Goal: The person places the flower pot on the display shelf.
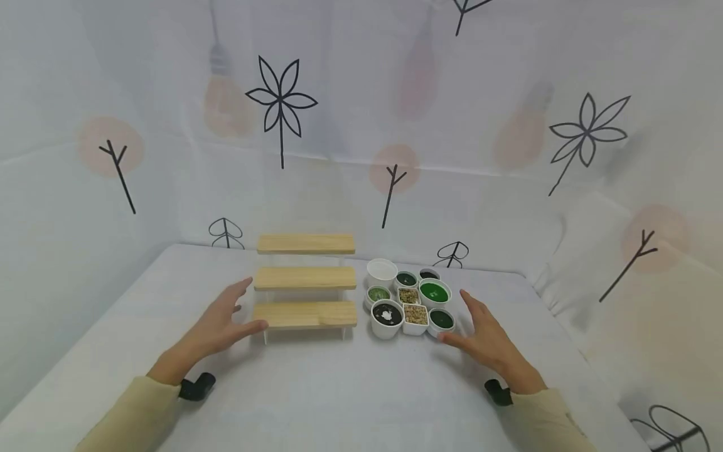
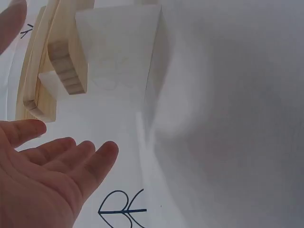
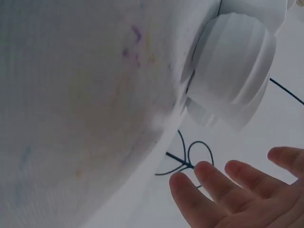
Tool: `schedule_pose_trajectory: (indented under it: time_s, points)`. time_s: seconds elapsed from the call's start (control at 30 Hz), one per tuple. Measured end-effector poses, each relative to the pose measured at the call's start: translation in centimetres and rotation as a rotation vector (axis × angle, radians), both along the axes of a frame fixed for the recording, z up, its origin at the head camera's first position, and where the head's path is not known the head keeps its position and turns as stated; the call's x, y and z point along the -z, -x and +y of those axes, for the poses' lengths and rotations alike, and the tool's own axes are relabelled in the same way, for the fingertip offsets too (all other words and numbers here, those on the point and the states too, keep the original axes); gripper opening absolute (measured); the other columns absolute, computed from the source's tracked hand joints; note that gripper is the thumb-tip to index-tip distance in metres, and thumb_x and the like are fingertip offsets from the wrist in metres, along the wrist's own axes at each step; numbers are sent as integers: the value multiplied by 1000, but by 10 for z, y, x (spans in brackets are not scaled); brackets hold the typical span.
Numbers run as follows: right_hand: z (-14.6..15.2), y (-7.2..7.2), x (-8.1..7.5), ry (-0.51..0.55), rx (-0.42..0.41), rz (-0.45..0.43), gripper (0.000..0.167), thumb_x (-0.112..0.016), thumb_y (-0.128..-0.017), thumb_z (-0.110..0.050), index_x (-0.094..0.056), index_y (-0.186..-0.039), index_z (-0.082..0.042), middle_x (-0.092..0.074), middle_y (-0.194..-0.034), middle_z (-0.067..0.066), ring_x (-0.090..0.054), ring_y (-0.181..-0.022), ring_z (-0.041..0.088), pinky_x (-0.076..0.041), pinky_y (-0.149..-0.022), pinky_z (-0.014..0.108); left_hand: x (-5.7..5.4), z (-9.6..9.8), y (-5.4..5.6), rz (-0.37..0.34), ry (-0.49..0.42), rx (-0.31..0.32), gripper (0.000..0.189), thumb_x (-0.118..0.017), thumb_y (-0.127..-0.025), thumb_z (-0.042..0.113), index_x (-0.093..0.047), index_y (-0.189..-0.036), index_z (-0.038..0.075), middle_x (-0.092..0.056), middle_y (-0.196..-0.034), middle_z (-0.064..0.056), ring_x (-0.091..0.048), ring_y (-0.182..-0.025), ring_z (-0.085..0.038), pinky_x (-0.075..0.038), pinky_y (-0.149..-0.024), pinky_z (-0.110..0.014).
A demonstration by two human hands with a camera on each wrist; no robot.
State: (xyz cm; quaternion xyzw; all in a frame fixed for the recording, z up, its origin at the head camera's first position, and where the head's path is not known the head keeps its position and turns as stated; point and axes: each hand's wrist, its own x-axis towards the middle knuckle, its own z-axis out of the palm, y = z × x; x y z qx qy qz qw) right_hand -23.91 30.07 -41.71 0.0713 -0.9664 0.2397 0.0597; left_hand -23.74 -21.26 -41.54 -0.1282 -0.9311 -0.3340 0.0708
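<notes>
Now both hands (image 1: 214, 329) (image 1: 487, 340) are spread, nothing gripped, either side of the rack (image 1: 305, 278), cups (image 1: 408, 295) to its right best lifted level.

The shelf rack (image 1: 305, 278) has 3 light wooden boards, rising in steps toward the back; it stands upright on the tabletop (image 1: 361, 389). Just right of it, 9 small white cups (image 1: 423, 302) stand close tog.: 6 w/ green or blk content, 2 square w/ brown bits, 1 white inside.
</notes>
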Motion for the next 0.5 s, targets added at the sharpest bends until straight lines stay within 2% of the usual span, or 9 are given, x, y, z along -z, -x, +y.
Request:
schedule_pose_trajectory:
  time_s: [0.1, 0.23, 0.5]
  points:
    - [-2, 2, 2, 33, -2, -14, 111, -71, -74, -62, -12, -153, -11, -28, -148, 25, -40, -127, 45, -38, -97, 66, 2, 2, 0, -41, -29, -8, 103, -70, -77, 59, -22, -149, 1, -26, -150, -26, -38, -130, -44, -47, -97, -53]
    - [-5, 4, 4, 108, -8, -40, 108, -73, -74, -58, -17, -150, -5, -33, -146, 25, -43, -126, 44, -43, -97, 61, 4, 2, 1, -77, -78, 11, 101, -70, -79, 56, -23, -149, 0, -26, -150, -26, -38, -130, -45, -48, -98, -52]
    - [-12, 4, 6, 229, 16, -155, 98, -74, -78, -51, -24, -146, -1, -36, -144, 28, -48, -123, 44, -46, -99, 54, 6, 4, 4, -161, -166, 47, 96, -71, -80, 51, -23, -149, 3, -32, -147, -26, -42, -128, -45, -47, -100, -49]
